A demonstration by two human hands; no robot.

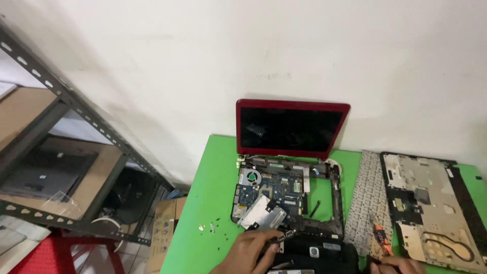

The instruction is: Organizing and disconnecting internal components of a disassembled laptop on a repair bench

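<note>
Laptop: red-framed laptop point(289, 167) lies opened up on the green worktop point(213, 203), its dark screen point(290, 128) upright against the white wall, its base stripped so the circuit board shows.
Fan: round cooling fan point(250, 177) sits in the far left corner of the laptop base, just below the screen hinge.
Drive: silver metal drive point(263, 214) rests tilted over the near left part of the laptop base.
Left hand: left hand point(249, 252) is at the near edge of the laptop base, fingers point(271, 238) curled narrow around a small dark part at the corner of the drive; what exactly they pinch I cannot tell.
Black part: black battery-like block point(314, 253) lies just in front of the laptop base, touching the left hand.
Right hand: right hand point(401, 265) is at the bottom edge, right of the laptop, mostly cut off; its fingers look closed on a dark handle, though the grip is not clear.
Screwdriver: orange-handled screwdriver point(381, 238) lies on the keyboard near the right hand.
Keyboard: grey keyboard point(368, 200) lies face down just right of the laptop.
Cover: removed palmrest cover point(431, 203) lies upside down right of the keyboard.
Screws: small screws point(210, 227) are scattered on the worktop left of the laptop.
Shelf: metal shelf rack point(66, 152) stands well left of the laptop.
</note>
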